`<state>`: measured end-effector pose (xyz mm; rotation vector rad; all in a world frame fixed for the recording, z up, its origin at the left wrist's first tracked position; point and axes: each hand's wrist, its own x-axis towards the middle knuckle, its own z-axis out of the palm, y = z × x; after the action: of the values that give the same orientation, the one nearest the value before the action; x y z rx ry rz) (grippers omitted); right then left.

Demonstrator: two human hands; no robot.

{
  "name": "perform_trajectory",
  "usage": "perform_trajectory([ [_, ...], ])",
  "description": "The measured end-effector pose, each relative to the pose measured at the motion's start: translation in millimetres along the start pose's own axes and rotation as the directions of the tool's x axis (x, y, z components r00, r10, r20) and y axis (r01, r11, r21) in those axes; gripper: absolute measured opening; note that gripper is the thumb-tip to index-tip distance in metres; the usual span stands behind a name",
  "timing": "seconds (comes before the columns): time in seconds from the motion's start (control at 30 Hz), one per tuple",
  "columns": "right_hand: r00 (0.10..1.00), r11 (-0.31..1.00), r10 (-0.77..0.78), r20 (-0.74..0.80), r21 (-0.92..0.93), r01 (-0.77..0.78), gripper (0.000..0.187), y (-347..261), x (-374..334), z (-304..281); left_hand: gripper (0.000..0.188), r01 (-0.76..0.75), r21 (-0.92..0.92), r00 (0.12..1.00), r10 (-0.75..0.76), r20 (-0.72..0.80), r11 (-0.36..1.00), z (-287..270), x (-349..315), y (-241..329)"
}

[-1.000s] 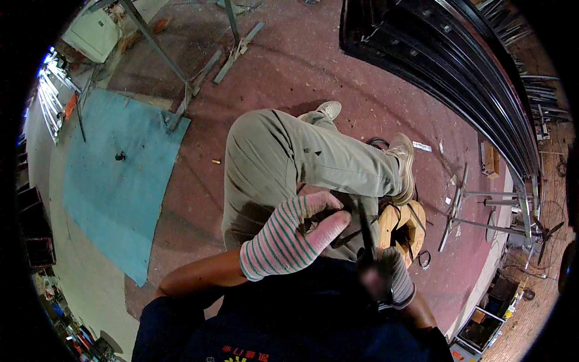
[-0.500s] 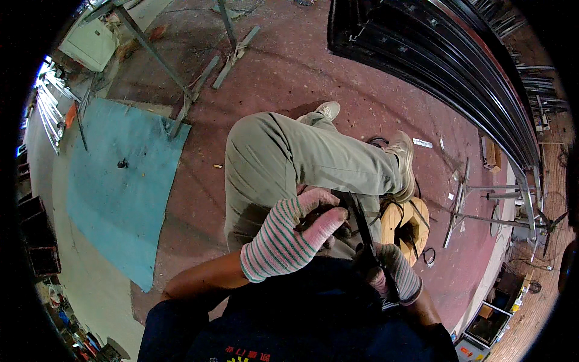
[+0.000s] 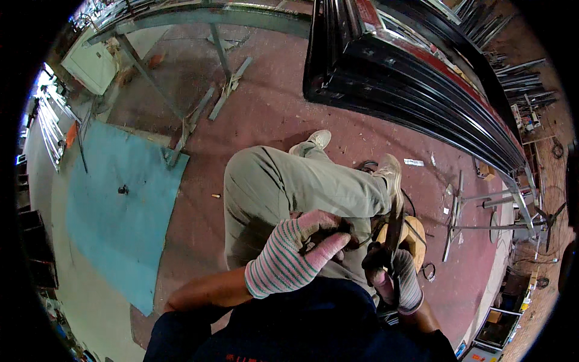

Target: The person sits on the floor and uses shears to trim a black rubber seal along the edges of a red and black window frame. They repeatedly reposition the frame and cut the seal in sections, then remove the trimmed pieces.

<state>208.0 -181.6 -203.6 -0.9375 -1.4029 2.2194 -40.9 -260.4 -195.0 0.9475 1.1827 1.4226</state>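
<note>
My left hand, in a pink glove with green stripes, is closed in front of my lap. Its thumb and fingers curl together around something dark that I cannot make out. My right hand, in a dirty grey-and-pink glove, grips a long, flat black strip. The strip stands nearly upright out of that fist, its upper part in front of my shoe. Just beyond the right hand sits a pale yellow, thick round block with thin black line around it.
Stacked black metal frames stand far right. A steel stand is at the far left, by a teal sheet on the red floor. Metal bars lie to the right. My crossed legs fill the middle.
The black strip has swung from leaning left to nearly upright in my right hand. The whole view has tilted up, so legs and floor appear lower. My left hand stays closed.
</note>
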Motion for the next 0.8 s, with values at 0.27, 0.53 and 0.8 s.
perform_trajectory([
  [0.27, 0.979, 0.800, 0.204, -0.021, -0.572, -0.179, 0.023, -28.5, -5.3, -4.5, 0.013, -0.015, -0.058, 1.000, 0.017, 0.021, 0.998, 3.9, -1.3, 0.5],
  [0.53, 0.974, 0.695, 0.227, 0.010, -0.702, -0.155, 0.021, -30.0, -5.2, 3.1, 0.013, -0.174, 0.271, 0.985, 0.170, 0.041, 0.947, 0.5, -4.1, 0.3],
  [0.8, 0.987, 0.663, 0.157, 0.031, -0.744, -0.083, 0.019, -22.8, -9.1, 6.0, 0.015, -0.116, 0.215, 0.993, 0.107, 0.055, 0.970, -1.8, -4.5, 5.2],
])
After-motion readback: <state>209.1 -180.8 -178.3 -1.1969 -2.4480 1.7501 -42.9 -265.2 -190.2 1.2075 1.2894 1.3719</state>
